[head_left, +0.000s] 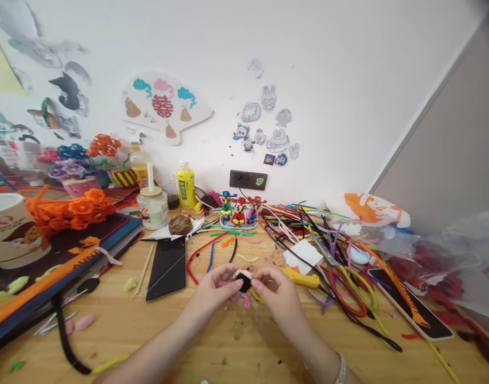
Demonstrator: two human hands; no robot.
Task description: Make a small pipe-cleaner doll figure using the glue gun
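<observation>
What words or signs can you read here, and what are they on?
"囍" in red, on the fan-shaped wall decoration.
On the yellow bottle: green label print, too blurred to read.
On the paper cup: red logo, too blurred.
On the orange band across the dark book: lettering, unreadable.
On the black strip at right: orange lettering, unreadable.
On the black-and-white piece pinched by the left hand and right hand: no writing shows.

I'm getting bright, even daylight on the white wall (pixel 348 64), soft shadows only. The left edge smears with blur, the corners bend with wide-lens distortion, and the desk (pixel 236 341) centre stays fairly sharp.
</observation>
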